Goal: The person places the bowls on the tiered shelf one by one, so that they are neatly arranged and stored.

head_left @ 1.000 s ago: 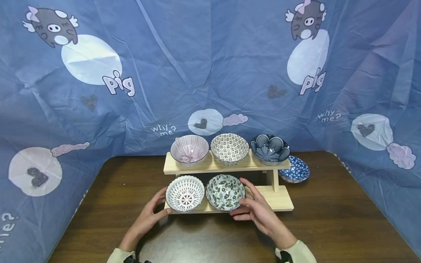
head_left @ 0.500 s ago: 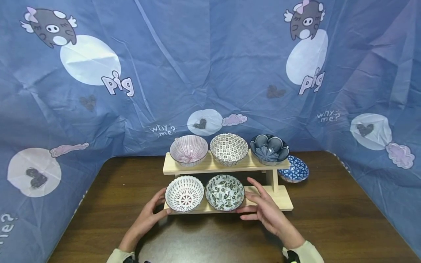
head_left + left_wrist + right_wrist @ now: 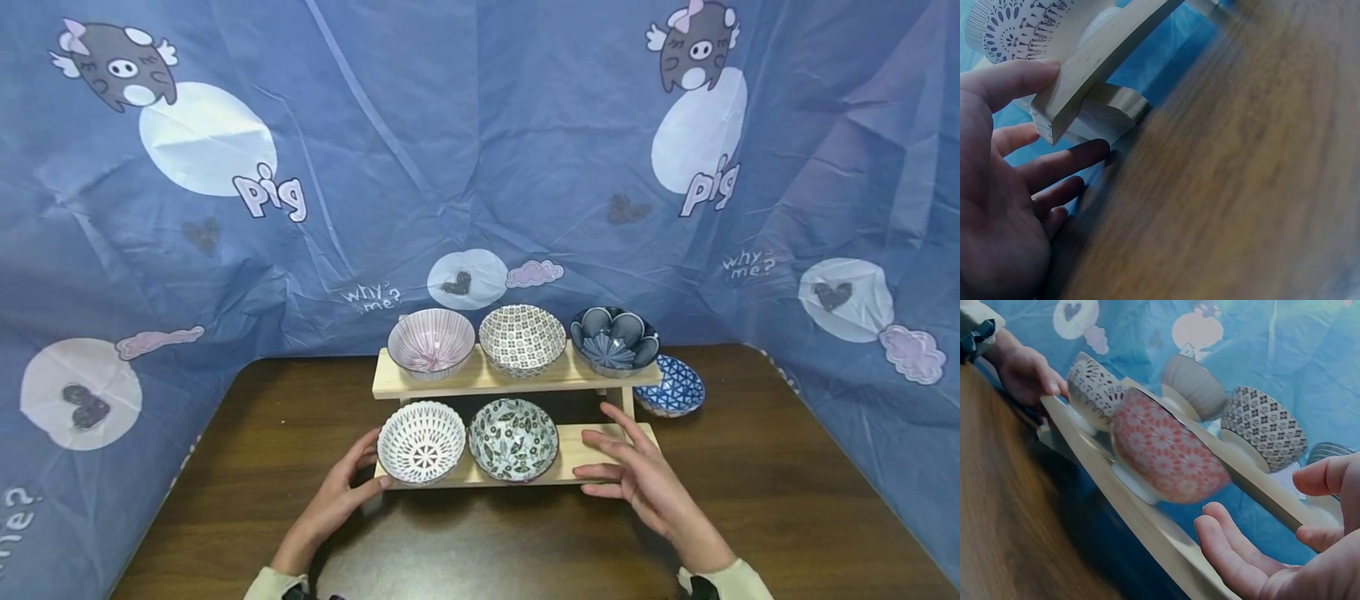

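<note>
A two-tier wooden display rack bears patterned bowls. On its lower tier, a white bowl with dark dashes sits at the left, beside a green leaf-patterned bowl whose outside shows pink flowers in the right wrist view. My left hand holds the left end of the lower board; in the left wrist view the thumb lies on the wood and a finger goes behind it. My right hand is apart from the leaf bowl, over the board's right part, fingers spread and holding nothing.
On the upper tier stand a purple-striped bowl, a grid-patterned bowl and a dark blue petal bowl. A blue triangle-patterned bowl is behind the rack's right end. Blue printed cloth surrounds the brown table.
My right hand has let go of the leaf bowl and moved right, away from it. The bowls and my left hand have stayed in place.
</note>
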`<state>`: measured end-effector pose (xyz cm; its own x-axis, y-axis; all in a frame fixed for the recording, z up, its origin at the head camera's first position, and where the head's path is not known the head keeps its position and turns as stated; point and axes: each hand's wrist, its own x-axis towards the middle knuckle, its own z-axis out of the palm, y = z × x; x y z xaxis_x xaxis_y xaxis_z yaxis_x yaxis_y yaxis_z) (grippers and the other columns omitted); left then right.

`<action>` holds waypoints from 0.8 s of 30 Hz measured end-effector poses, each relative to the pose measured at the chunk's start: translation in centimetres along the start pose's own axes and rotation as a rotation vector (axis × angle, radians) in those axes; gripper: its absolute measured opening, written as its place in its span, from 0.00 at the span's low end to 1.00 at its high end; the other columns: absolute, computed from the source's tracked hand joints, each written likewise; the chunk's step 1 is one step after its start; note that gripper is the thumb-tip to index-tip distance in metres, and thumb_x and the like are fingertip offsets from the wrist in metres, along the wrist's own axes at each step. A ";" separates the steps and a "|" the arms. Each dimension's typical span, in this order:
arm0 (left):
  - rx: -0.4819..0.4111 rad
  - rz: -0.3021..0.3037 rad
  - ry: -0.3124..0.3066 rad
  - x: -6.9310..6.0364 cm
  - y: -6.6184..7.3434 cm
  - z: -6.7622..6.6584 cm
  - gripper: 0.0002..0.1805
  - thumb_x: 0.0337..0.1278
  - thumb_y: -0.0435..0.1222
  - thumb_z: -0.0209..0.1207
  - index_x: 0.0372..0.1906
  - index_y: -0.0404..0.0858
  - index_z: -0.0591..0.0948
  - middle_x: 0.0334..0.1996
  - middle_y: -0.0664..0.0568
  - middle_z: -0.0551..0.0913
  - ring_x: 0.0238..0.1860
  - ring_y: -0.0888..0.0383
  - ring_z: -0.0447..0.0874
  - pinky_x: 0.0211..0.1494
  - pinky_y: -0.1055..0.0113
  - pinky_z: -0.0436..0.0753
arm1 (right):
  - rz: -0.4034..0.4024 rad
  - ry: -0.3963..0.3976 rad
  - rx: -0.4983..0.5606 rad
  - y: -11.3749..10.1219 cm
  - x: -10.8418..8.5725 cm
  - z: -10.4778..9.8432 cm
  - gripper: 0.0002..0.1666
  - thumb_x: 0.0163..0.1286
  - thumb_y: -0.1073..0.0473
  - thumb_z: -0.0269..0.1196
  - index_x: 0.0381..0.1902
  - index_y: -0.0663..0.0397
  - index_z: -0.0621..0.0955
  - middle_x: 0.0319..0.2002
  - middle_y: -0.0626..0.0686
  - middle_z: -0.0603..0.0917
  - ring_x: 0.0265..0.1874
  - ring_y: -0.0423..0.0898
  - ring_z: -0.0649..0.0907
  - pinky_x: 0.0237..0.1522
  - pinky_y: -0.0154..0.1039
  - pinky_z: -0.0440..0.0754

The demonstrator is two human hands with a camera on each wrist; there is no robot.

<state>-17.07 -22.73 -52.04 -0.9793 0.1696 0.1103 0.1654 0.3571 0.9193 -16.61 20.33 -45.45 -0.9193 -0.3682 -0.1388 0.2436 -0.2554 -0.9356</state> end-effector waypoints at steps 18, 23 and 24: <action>0.018 -0.007 0.006 0.2 -0.4 0.3 0.39 0.58 0.33 0.64 0.74 0.33 0.64 0.61 0.36 0.80 0.54 0.74 0.76 0.66 0.55 0.68 | -0.137 -0.001 0.081 -1.3 -2.2 -5.1 0.23 0.83 0.62 0.42 0.67 0.29 0.60 0.53 0.41 0.86 0.45 0.48 0.90 0.45 0.45 0.87; 0.009 -0.029 0.008 0.1 -0.2 0.2 0.39 0.57 0.34 0.64 0.74 0.34 0.64 0.62 0.38 0.80 0.54 0.74 0.76 0.67 0.51 0.67 | -0.159 0.030 0.123 -1.6 -2.5 -6.7 0.21 0.83 0.61 0.42 0.65 0.28 0.61 0.52 0.41 0.86 0.45 0.50 0.90 0.45 0.46 0.87; 0.008 -0.034 0.008 0.1 -0.2 0.2 0.39 0.57 0.34 0.64 0.74 0.35 0.64 0.62 0.38 0.80 0.55 0.74 0.76 0.68 0.49 0.66 | -0.159 0.046 0.127 -1.6 -2.5 -7.0 0.21 0.83 0.60 0.41 0.65 0.28 0.60 0.52 0.41 0.86 0.45 0.50 0.90 0.45 0.45 0.87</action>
<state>-17.20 -22.61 -52.25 -0.9854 0.1497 0.0817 0.1325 0.3703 0.9194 -16.82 27.94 -45.87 -0.9617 -0.2739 -0.0098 0.1284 -0.4186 -0.8990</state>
